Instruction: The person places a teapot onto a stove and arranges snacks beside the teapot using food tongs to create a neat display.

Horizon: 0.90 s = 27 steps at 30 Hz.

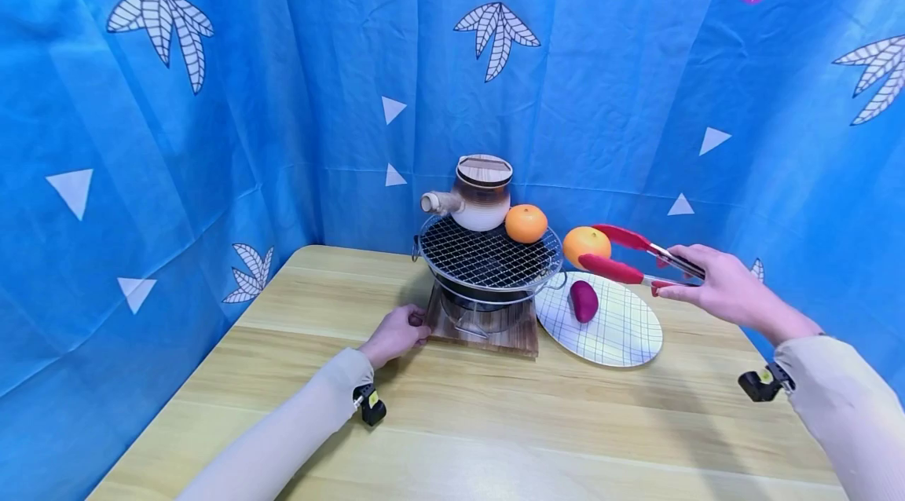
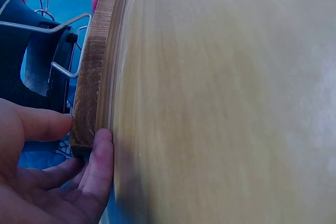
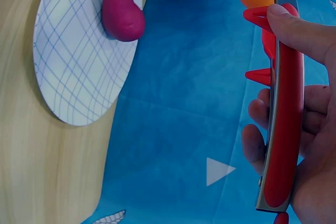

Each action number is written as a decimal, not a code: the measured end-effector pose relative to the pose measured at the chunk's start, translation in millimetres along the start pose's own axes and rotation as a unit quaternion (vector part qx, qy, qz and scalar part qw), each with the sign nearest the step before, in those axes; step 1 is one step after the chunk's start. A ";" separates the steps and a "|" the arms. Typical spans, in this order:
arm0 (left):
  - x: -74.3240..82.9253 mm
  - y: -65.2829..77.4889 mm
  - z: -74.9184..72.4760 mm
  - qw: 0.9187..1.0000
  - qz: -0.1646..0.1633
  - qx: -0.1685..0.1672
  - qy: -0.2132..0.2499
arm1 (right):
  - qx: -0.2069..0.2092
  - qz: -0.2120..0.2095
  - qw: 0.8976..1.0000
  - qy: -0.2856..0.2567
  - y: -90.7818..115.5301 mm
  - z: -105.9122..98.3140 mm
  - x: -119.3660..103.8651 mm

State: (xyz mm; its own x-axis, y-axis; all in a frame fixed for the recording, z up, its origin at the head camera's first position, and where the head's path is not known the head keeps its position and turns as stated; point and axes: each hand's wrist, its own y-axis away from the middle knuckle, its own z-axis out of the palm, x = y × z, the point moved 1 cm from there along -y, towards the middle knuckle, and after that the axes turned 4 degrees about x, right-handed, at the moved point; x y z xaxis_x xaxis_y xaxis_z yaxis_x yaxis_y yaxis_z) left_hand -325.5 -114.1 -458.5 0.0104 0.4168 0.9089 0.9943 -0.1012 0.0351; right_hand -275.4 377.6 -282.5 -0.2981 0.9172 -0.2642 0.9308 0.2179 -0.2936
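Right hand (image 1: 728, 289), curled round red tongs (image 1: 613, 270); the orange (image 1: 586, 243) in their tips lies leftward along their long axis, clear of the plate (image 1: 629, 338). Left hand (image 1: 396, 334), farther from it, pinches the wooden base (image 1: 519, 338).

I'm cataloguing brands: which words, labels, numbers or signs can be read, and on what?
None can be read; no lettering shows on the pot, grill, tongs or plate.
The curtain has a pattern, not words.
The yellow patches on the wrist cameras are too small to make out.
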 end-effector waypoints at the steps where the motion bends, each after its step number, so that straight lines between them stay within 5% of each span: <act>1: 0.0 0.0 0.0 1.000 0.000 0.000 0.001 | 0.002 -0.002 1.000 0.000 -0.6 -0.9 -1.0; 27: 0.0 -1.1 0.2 1.000 0.002 0.000 -0.003 | -0.004 -0.047 0.999 -0.016 -14.8 -3.7 -33.5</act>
State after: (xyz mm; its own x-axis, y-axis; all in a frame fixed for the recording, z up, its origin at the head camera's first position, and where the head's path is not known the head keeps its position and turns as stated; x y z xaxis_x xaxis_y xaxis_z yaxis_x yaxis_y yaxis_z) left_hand -326.5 -113.7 -458.7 0.0154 0.4213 0.9068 0.9943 -0.1024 0.0307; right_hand -278.4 344.9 -265.9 -0.3905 0.8813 -0.2661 0.9003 0.3051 -0.3105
